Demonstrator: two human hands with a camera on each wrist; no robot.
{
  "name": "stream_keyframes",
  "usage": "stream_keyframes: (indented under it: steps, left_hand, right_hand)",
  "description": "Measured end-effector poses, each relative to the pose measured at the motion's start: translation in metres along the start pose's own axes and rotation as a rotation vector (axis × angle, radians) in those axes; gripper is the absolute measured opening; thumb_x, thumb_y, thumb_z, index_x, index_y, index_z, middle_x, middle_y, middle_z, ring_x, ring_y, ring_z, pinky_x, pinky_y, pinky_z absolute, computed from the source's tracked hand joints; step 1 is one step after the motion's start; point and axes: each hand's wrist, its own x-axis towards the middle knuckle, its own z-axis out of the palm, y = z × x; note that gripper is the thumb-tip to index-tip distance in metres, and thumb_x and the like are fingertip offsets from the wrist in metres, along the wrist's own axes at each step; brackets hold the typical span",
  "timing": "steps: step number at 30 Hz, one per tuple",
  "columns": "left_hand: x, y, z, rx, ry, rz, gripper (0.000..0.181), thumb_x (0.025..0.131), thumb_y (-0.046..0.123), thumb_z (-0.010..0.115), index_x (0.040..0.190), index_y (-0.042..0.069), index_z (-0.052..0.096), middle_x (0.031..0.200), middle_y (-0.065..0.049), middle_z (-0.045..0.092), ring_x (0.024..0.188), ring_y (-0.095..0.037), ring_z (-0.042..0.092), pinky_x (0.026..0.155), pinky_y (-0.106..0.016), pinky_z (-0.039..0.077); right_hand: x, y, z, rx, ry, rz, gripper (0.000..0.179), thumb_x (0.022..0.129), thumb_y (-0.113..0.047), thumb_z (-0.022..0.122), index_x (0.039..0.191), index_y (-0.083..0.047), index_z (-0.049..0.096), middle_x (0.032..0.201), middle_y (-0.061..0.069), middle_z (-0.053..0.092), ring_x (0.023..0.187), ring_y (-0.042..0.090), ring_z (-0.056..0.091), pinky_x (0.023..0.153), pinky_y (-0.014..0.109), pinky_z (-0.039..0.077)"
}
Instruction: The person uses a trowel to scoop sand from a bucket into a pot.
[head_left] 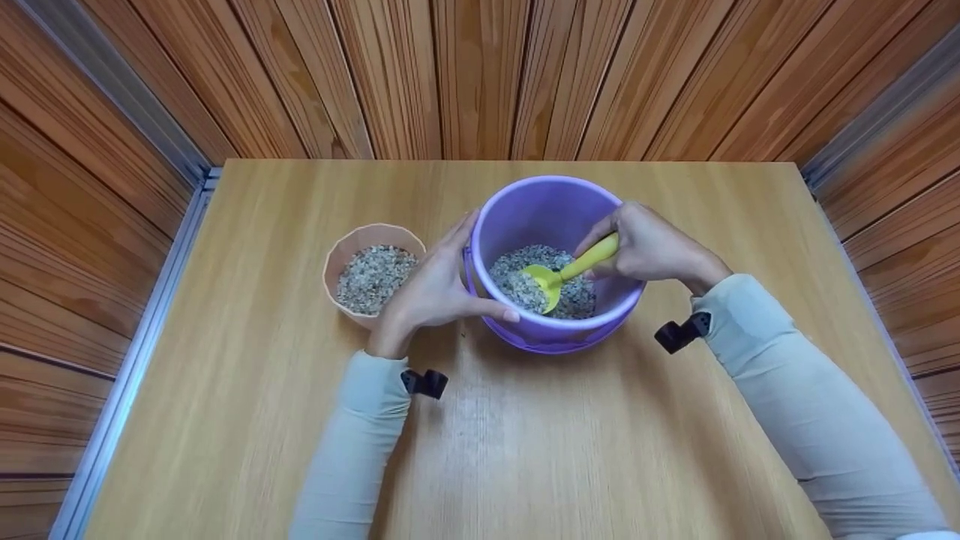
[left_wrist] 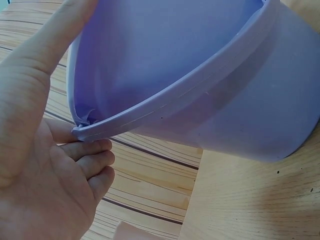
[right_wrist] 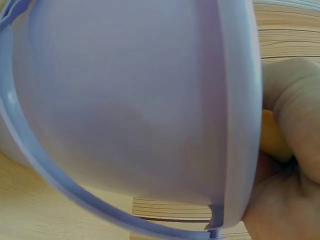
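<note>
A purple bucket (head_left: 553, 187) with grey-white gravel (head_left: 534, 257) inside stands on the table. My left hand (head_left: 442, 289) holds its left side near the rim, thumb lying over the front edge. In the left wrist view, the left fingers (left_wrist: 97, 162) are by the rim's corner, outside the bucket. My right hand (head_left: 649, 240) reaches over the right rim and grips the handle of a small yellow scoop (head_left: 596, 255). The scoop's bowl lies in the gravel and carries some. The right wrist view shows the bucket's outer wall (right_wrist: 125, 115) and little of the scoop.
Left of the bucket, close to my left forearm, a peach-coloured faceted bowl (head_left: 334, 259) contains more gravel. The bucket's purple carrying handle (right_wrist: 55, 177) hangs down its front. Wood-plank walls (head_left: 480, 82) enclose the wooden table (head_left: 495, 450) at the back and both sides.
</note>
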Motion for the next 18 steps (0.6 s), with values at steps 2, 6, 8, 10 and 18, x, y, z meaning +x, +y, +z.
stream_keyframes:
  steps: [2,6,8,10,18]
  left_hand:
    - [0.000,0.000,0.000,-0.001,0.002,0.006,0.144,0.054,0.060,0.096,0.164,0.016,0.015,0.169,-0.006,0.014,0.154,-0.023,0.014,0.123,-0.046,0.016]
    - [0.000,0.000,0.001,-0.006,0.012,0.026,0.143,0.053,0.060,0.096,0.164,0.017,0.016,0.168,-0.006,0.017,0.153,-0.023,0.017,0.123,-0.047,0.019]
    - [0.000,0.000,0.001,-0.010,0.015,0.038,0.143,0.054,0.060,0.096,0.164,0.017,0.016,0.168,-0.006,0.019,0.153,-0.023,0.019,0.122,-0.048,0.020]
    - [0.000,0.000,0.001,-0.009,0.015,0.043,0.143,0.054,0.060,0.096,0.164,0.016,0.016,0.168,-0.005,0.020,0.152,-0.022,0.020,0.122,-0.047,0.022]
    - [0.000,-0.001,0.001,-0.012,0.016,0.024,0.144,0.053,0.059,0.096,0.164,0.016,0.016,0.168,-0.008,0.020,0.153,-0.023,0.019,0.122,-0.048,0.020]
  right_hand:
    - [-0.003,0.000,-0.001,0.016,0.026,0.000,0.023,0.077,-0.001,0.087,0.098,-0.010,0.082,0.089,0.008,0.076,0.068,0.024,0.065,0.058,0.027,0.058]
    - [-0.008,0.001,-0.003,0.042,0.077,0.015,0.025,0.077,-0.003,0.088,0.101,-0.010,0.081,0.092,0.009,0.075,0.070,0.023,0.063,0.059,0.026,0.057]
    - [-0.011,0.003,-0.004,0.053,0.101,0.023,0.027,0.077,-0.004,0.088,0.103,-0.008,0.081,0.092,0.010,0.074,0.069,0.022,0.061,0.057,0.025,0.056]
    - [-0.015,0.005,-0.005,0.064,0.122,0.024,0.027,0.077,-0.006,0.089,0.104,-0.008,0.081,0.093,0.010,0.075,0.068,0.021,0.060,0.057,0.025,0.055]
    - [-0.033,0.014,-0.005,0.202,0.202,0.056,0.031,0.079,-0.019,0.090,0.107,-0.009,0.081,0.099,0.010,0.075,0.067,0.018,0.058,0.055,0.023,0.051]
